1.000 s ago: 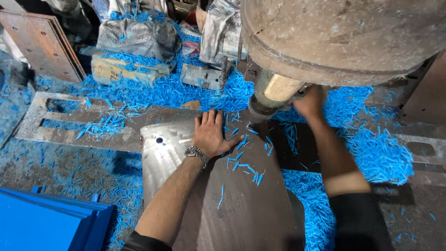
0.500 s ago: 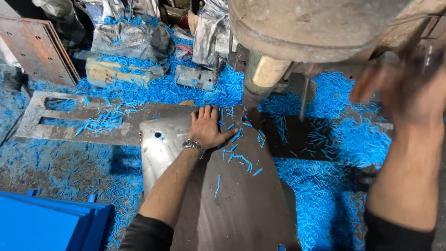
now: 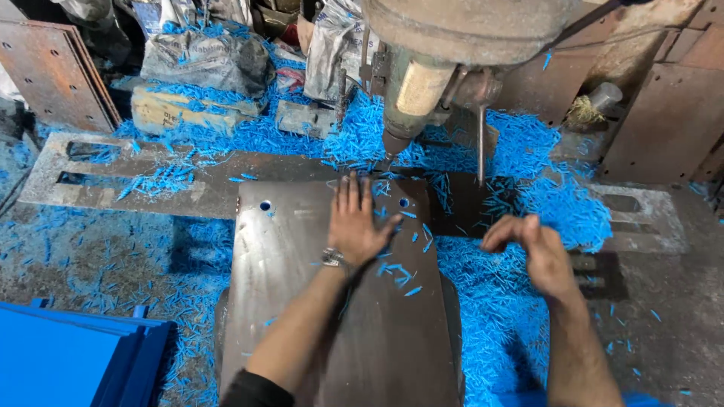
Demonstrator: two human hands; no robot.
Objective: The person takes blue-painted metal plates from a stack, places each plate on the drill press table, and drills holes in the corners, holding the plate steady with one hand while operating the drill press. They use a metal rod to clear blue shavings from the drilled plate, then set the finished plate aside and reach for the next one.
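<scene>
A grey steel plate (image 3: 286, 264) with two small holes near its far edge lies under a drill press head (image 3: 422, 83). My left hand (image 3: 354, 218) lies flat on the plate, fingers together, a watch on its wrist. The drill bit tip (image 3: 390, 154) hangs just beyond the fingertips. My right hand (image 3: 532, 252) hovers to the right of the plate over blue chips, fingers loosely curled; it holds nothing that I can see.
Blue plastic-looking shavings (image 3: 528, 196) cover the machine table. A slotted steel plate (image 3: 113, 181) lies to the left, blue sheets (image 3: 68, 362) at the lower left. Grey sacks (image 3: 204, 60) and rusty plates (image 3: 53, 71) stand at the back. A thin rod (image 3: 480, 147) hangs beside the spindle.
My right hand has come down from near the spindle to beside the plate. My left hand has stayed flat on the plate. The view has shifted slightly.
</scene>
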